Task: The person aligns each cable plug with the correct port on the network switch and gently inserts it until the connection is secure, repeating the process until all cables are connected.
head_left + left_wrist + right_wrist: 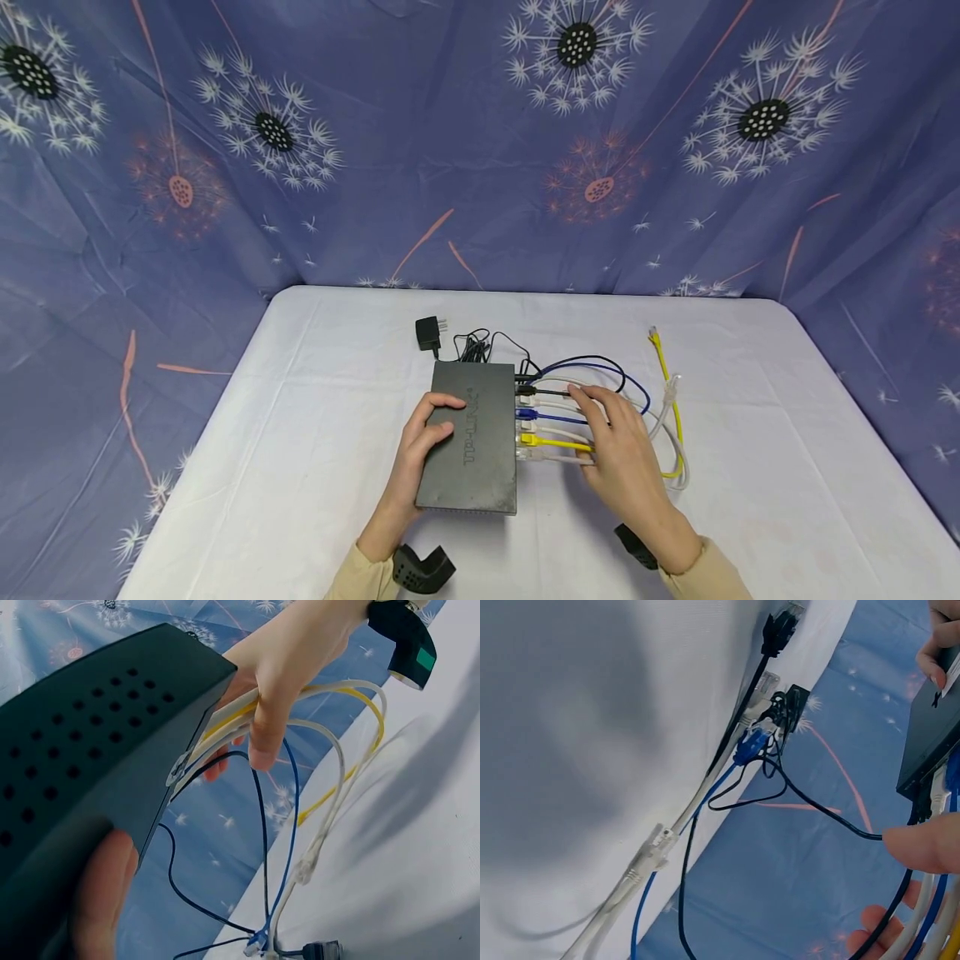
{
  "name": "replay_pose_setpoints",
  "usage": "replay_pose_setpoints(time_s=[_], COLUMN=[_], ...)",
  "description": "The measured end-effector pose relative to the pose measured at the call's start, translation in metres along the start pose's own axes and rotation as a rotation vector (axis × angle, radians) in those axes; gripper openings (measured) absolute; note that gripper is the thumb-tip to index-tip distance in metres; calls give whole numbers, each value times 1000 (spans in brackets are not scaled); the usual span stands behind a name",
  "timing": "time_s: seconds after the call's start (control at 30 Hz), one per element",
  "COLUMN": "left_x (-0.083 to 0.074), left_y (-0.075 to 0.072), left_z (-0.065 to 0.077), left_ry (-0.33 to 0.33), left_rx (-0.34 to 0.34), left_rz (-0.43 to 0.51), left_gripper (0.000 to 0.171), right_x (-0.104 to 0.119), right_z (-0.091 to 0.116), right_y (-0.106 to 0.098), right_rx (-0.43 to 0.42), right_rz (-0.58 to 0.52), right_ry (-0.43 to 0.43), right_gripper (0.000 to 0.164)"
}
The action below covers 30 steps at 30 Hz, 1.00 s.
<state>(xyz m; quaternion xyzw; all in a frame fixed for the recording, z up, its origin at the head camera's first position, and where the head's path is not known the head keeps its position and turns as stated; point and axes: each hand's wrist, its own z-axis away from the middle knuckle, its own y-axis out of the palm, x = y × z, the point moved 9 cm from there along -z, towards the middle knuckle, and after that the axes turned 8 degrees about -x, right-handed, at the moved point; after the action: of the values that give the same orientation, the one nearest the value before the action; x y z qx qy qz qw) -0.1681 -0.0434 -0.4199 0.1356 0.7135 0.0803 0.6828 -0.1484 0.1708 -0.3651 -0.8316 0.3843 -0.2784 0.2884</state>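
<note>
My left hand (414, 450) grips a dark TP-LINK network switch (487, 483) by its left side, with thumb and fingers over its top face. Plugged along the switch's right edge is a row of network cables in black, white, blue and yellow; the yellow cable (555, 443) is near the front. In the left wrist view, vent holes mark the switch's side, and the cables droop below it. Across the cables, close to their plugs, my right hand (618, 450) holds the bunch between thumb (922, 844) and fingers. The switch's underside is hidden in the head view.
A black power adapter (428, 333) with a coiled thin cord (474, 343) lies behind the switch on the white-covered table (300, 450). Loose cable ends, including a yellow one (654, 335) and a white one (672, 383), spread to the right. A patterned blue curtain (420, 150) hangs behind.
</note>
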Motion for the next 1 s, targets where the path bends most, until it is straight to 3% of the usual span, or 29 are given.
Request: replay_pose_setpoints(time_s=[0.2,0.37,0.63,1.0], left_x=[5,11,13,10], left_y=[-1,-4,-6,-1], left_z=[0,-1,2,1], left_ry=[-16,-19,-24,-14], left_rx=[14,-5,-24,-22], left_rz=[-8,-69,-106,-109], left_gripper=[29,28,28,28], right_x=[-4,-6,-3,27], right_z=[3,8,10,6], right_y=[1,2,5,6], right_rx=[-16,-28,24,102], right_rz=[-15,-26,-40,-125], right_ry=[19,14,-24,-144], right_gripper=[76,65,87,75])
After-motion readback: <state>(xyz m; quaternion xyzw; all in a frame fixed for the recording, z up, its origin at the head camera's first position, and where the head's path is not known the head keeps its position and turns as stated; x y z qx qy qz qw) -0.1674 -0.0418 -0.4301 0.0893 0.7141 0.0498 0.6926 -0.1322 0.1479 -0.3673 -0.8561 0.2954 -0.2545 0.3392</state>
